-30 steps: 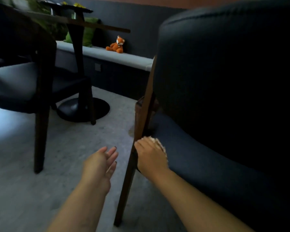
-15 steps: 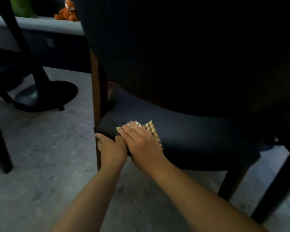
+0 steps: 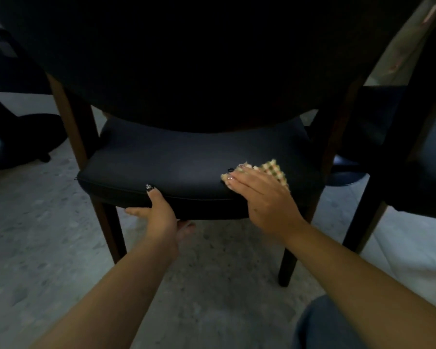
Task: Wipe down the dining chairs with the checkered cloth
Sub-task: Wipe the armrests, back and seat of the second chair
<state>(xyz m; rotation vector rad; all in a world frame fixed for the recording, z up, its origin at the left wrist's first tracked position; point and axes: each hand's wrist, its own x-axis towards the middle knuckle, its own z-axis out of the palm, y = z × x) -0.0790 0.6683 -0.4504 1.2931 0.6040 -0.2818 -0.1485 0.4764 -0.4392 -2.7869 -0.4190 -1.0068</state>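
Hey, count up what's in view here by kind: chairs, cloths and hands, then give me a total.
Chairs: 2, the one being wiped and a second chair at right
Checkered cloths: 1
Hands: 2, left hand, right hand
Total: 5

Seat cushion (image 3: 161,157) lies bare leftward; backrest (image 3: 186,59) overhangs its rear.
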